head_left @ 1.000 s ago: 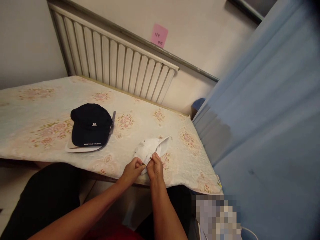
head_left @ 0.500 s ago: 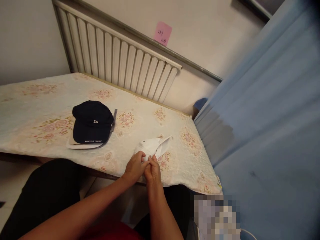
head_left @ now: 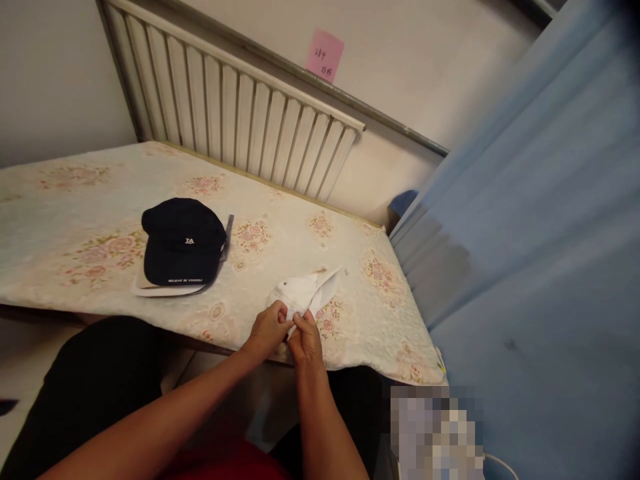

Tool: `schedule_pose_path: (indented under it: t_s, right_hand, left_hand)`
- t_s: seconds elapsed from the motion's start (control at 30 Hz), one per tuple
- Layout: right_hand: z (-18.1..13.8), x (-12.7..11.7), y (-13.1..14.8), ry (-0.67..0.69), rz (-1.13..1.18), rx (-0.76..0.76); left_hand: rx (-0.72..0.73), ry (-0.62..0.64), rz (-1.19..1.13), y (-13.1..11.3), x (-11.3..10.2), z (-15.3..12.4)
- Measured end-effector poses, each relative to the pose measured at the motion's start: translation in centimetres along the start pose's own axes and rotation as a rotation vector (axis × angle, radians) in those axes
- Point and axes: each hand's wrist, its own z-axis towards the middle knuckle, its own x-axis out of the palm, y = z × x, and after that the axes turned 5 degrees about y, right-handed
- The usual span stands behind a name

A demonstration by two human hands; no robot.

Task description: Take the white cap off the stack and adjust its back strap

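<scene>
Both our grips, left hand (head_left: 270,328) and right hand (head_left: 306,337), are clamped on the white cap's (head_left: 294,291) near side, fingertips about meeting. Cap rests on the floral cloth (head_left: 363,347) by its front edge. Left of it we've got a dark cap (head_left: 185,232) stacked on a pale-brimmed cap (head_left: 155,291); radiator (head_left: 229,107) beyond.

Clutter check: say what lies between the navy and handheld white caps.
Head view: floral cloth up to the white cap, a grey strap beside the navy cap.
</scene>
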Motion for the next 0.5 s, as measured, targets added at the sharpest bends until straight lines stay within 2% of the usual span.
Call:
schedule_pose_path:
  t_s: [0.27,0.5]
  right_hand:
    - [-0.3,-0.8,0.8,0.097,-0.007,0.023]
    - [-0.4,-0.7,0.5,0.104,0.003,0.004]
  left_hand:
    - [-0.04,0.032,-0.252,0.5,-0.6,0.4]
    - [-0.04,0.061,-0.365,0.5,-0.8,0.2]
